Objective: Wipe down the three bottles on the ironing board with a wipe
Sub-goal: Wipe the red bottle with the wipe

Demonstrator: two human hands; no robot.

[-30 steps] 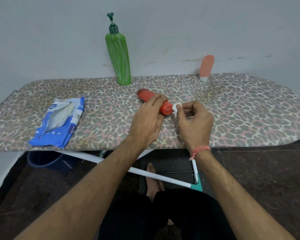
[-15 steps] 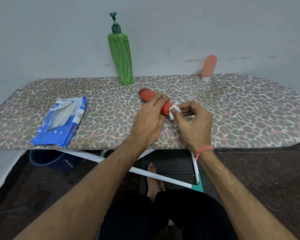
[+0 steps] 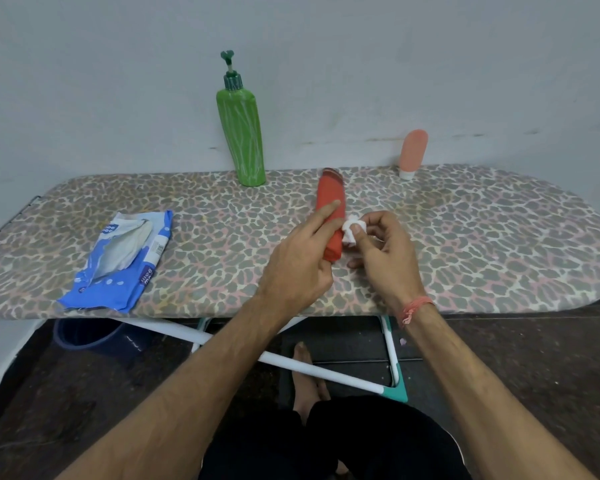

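Note:
A red bottle is held over the leopard-print ironing board, its far end pointing away from me. My left hand grips its near end, index finger stretched along its side. My right hand pinches a small crumpled white wipe against the bottle's right side. A tall green pump bottle stands upright at the board's far edge by the wall. To its right, a small peach tube bottle stands on its white cap.
An open blue and white wipes packet lies on the board's left part. Below the board are its white and teal legs, a dark blue bucket at the left, and my bare foot on the dark floor.
The red bottle has turned from lying slantwise to pointing away from me. The wipe now sits at the bottle's right side instead of its near end. The camera has tilted down.

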